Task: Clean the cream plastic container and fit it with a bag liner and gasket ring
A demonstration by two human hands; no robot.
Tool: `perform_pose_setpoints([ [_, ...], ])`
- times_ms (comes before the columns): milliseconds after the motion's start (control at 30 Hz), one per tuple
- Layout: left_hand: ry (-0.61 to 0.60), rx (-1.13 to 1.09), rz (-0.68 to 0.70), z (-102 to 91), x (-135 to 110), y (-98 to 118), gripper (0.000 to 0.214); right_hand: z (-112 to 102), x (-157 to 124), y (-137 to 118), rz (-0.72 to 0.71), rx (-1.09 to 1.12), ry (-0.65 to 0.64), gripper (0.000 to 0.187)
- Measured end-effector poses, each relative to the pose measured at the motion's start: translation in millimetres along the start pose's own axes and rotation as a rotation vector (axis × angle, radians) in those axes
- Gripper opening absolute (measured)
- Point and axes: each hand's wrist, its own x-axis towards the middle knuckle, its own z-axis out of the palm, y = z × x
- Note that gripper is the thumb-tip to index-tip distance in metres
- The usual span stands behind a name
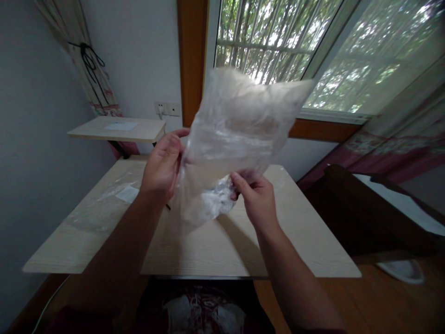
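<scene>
I hold a clear plastic bag (236, 134) up in the air above a light wooden table (215, 246). My left hand (162, 164) grips the bag's left edge with fingers closed on it. My right hand (257, 197) pinches the crumpled lower part of the bag. The bag's upper part is blurred and stands up in front of the window. Something whitish seems to sit in its bunched bottom end, but I cannot make it out.
Another clear plastic bag with a white label (114, 195) lies flat on the table's left side. A smaller shelf-like table (118, 129) stands behind, by a wall socket (167, 109). A dark bed frame (365, 208) is at the right, a window (278, 41) ahead.
</scene>
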Motion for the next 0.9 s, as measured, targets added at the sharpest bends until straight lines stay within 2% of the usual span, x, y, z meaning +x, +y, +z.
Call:
perform_pose_setpoints([
  [133, -0.002, 0.181, 0.053, -8.4, 4, -16, 0.037, -14, 37, -8, -0.139, -0.134, 0.183, 0.044],
  [233, -0.019, 0.381, 0.050, -18.1, -2, -40, 0.039, -23, 61, 6, -0.113, -0.271, 0.195, 0.047],
  [333, -0.077, 0.552, 0.040, -25.5, -12, -67, 0.039, -27, 74, 28, -0.053, -0.372, 0.125, 0.041],
  [467, -0.245, 0.674, -0.031, -28.8, -21, -97, 0.047, -25, 74, 48, 0.043, -0.536, -0.101, 0.029],
  [567, -0.233, 0.744, -0.027, -29.3, -20, -109, 0.057, -21, 69, 51, 0.015, -0.676, -0.200, 0.027],
  [633, -0.185, 0.773, -0.023, -29.5, -16, -112, 0.063, -19, 68, 51, -0.036, -0.743, -0.235, 0.027],
  [700, -0.197, 0.783, -0.015, -29.0, -12, -111, 0.059, -17, 70, 52, -0.053, -0.730, -0.259, 0.024],
  [800, -0.312, 0.853, 0.025, -25.4, -5, -104, 0.039, -14, 76, 52, 0.018, -0.525, -0.319, 0.012],
  [900, -0.347, 0.976, 0.071, -19.0, 1, -95, 0.020, -14, 78, 48, 0.084, -0.412, -0.407, 0.015],
])
